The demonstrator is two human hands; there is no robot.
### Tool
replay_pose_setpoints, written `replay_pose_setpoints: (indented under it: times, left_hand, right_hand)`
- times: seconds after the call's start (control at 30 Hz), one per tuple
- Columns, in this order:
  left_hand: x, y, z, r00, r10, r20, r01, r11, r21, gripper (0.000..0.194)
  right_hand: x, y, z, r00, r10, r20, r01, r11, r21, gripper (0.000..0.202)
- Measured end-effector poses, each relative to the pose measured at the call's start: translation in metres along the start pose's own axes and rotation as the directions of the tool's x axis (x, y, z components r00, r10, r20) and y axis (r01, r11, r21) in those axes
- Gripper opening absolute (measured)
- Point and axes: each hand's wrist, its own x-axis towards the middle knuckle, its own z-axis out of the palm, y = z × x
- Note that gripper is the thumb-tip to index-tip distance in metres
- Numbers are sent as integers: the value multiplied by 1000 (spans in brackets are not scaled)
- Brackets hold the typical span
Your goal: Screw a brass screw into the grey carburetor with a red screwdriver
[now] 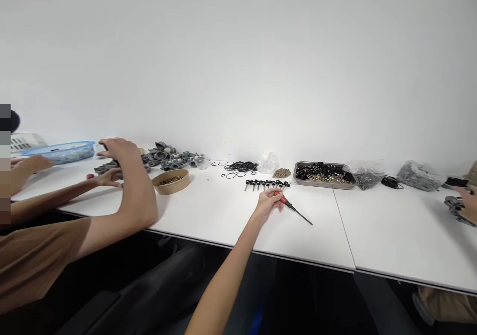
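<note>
My left hand (267, 204) is above the white table, its fingers closed around the red and black handle of a screwdriver (294, 209). The dark shaft slants down to the right. Just behind the hand, several black-headed screws (258, 184) stand or lie in a short row. A small heap of brass-coloured parts (282, 173) lies behind them. To the right is a metal tray (345, 185) of black and brass-coloured pieces. My right hand is out of view.
Black rings (241, 167), a clear bag (268, 162) and a round tan container (173, 187) lie farther left, near grey parts (162, 153). Another person's arms (137, 196) reach in at left. At the right edge, a person's hand (470, 203) holds a grey part (456, 208).
</note>
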Motion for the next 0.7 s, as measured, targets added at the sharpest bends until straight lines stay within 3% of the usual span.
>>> replay_pose_setpoints:
  times: [0.13, 0.23, 0.33, 0.43, 0.53, 0.7]
  left_hand:
    - [0, -5, -2, 1000, 6, -16, -6, 1000, -6, 43]
    - [1, -10, -4, 999, -3, -32, 3, 1000, 12, 41]
    - [2, -14, -8, 999, -17, -32, 19, 999, 49, 40]
    - [4, -17, -12, 1000, -30, -2, 30, 996, 87, 34]
    - [5, -20, -16, 999, -46, 28, 42, 992, 122, 30]
    - [6, -21, -21, 998, -52, 36, 46, 986, 161, 33]
  right_hand:
    - [-4, -135, -9, 963, 46, 267, -117, 960, 256, 47]
    - [-19, -239, 1, 940, -68, 335, -75, 915, 396, 42]
    - [-42, -306, 20, 944, -59, 324, -128, 842, 524, 38]
    - [-58, -334, 30, 960, 39, 276, -204, 775, 598, 34]
    - [-63, -336, 32, 953, 172, 251, -299, 676, 674, 26]
    - [-60, -322, 34, 860, 389, 331, -483, 409, 774, 22]
